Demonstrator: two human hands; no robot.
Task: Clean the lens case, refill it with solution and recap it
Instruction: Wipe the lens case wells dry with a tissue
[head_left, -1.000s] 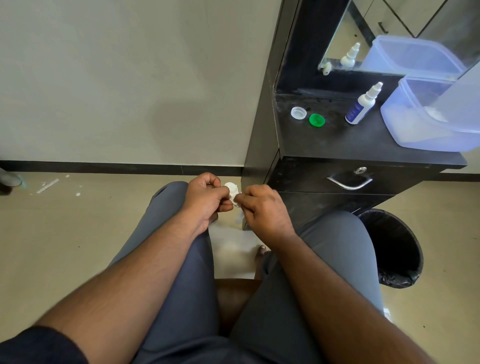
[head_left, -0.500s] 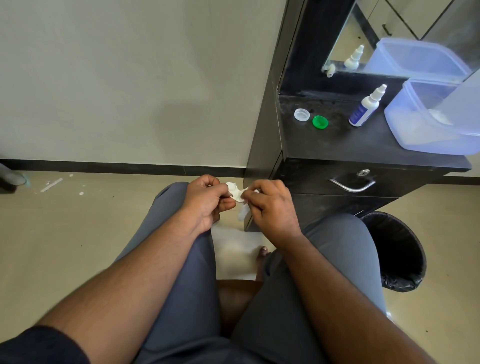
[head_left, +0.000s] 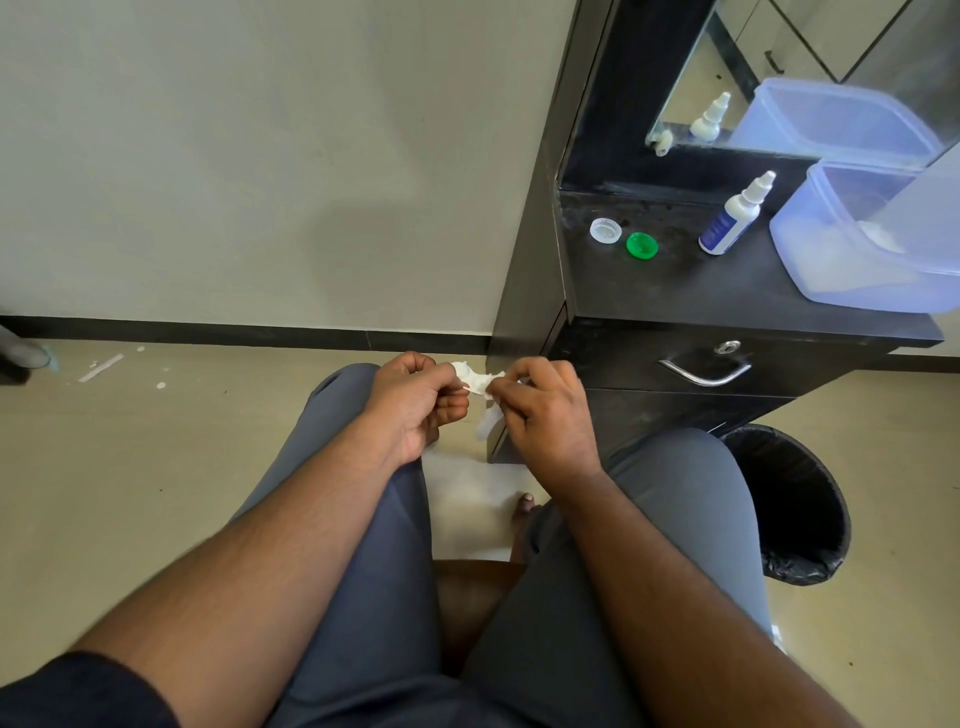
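- White plastic lens case (head_left: 464, 372) sits low in the scene above the knees, its long axis running left to right between both hands.
- Left hand (head_left: 415, 402) pinches the case's left end with curled fingers.
- Right hand (head_left: 545, 410) grips a white tissue (head_left: 487, 397) pressed against the case's right end.
- White cap (head_left: 605, 230), green cap (head_left: 642, 245) and solution bottle (head_left: 735, 218) stand on the worktop (head_left: 701, 291), far and to the right; I judge the right hand nearer them.

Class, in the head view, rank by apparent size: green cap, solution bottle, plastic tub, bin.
1. bin, though it lies nearer
2. plastic tub
3. solution bottle
4. green cap
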